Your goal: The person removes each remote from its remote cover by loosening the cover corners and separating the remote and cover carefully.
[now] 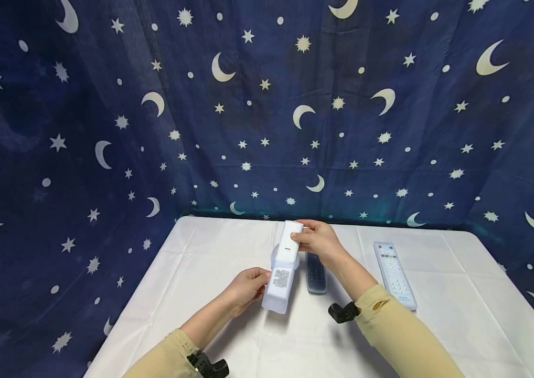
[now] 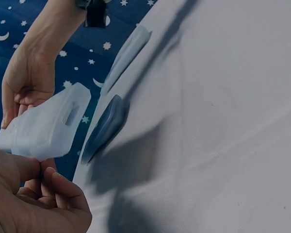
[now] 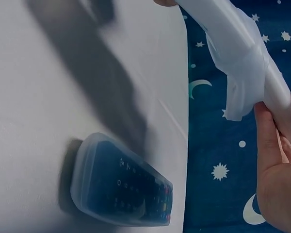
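Nearest you, your left hand (image 1: 247, 289) pinches the left edge of the milky sleeve (image 1: 276, 300). The sleeve wraps the near part of the white remote (image 1: 288, 244) and bunches around its middle. The remote is up off the table (image 1: 229, 241) between your 2 hands, long axis running away and slightly right. Your right hand (image 1: 320, 241) grips its bare far end. Rightward lie a dark remote (image 1: 316, 278) and, well apart, a pale remote (image 1: 395, 274)

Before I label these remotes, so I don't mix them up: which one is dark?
The middle remote, lying on the table between the held white remote and the white remote at far right; only it is dark.
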A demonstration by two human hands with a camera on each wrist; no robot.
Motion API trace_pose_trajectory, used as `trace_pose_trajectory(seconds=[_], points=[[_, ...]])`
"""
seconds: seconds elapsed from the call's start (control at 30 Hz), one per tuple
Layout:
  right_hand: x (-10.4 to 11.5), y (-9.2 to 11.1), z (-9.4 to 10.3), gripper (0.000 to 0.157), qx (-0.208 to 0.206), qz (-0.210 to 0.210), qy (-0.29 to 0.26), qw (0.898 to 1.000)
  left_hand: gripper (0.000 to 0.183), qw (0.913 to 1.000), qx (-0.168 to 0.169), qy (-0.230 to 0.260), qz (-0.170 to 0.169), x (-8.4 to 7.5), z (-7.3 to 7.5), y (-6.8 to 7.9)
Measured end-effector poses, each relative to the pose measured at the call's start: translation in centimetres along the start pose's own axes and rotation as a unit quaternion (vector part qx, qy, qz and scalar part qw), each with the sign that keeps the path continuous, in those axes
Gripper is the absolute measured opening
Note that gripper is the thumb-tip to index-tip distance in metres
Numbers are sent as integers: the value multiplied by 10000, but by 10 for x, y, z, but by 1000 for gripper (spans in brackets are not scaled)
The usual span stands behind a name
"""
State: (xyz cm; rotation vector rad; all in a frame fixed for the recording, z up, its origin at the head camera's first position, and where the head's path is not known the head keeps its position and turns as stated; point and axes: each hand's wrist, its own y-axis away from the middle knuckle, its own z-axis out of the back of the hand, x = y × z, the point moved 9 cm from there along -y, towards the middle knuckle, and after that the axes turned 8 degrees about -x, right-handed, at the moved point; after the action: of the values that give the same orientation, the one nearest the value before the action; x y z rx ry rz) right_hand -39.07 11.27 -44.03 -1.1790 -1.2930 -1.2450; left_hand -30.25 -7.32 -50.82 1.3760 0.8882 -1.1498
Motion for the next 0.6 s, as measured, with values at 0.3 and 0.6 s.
trace_pose_trajectory(seconds=[0.3,0.6], points=[[-1,-1,4,53,-95,-61,-35,9999,28,9996,-44,-278,-79,4,0,5],[7,1,9,55,-321,-56,79,9994,52,9981,150,518,306,9,-1,6]])
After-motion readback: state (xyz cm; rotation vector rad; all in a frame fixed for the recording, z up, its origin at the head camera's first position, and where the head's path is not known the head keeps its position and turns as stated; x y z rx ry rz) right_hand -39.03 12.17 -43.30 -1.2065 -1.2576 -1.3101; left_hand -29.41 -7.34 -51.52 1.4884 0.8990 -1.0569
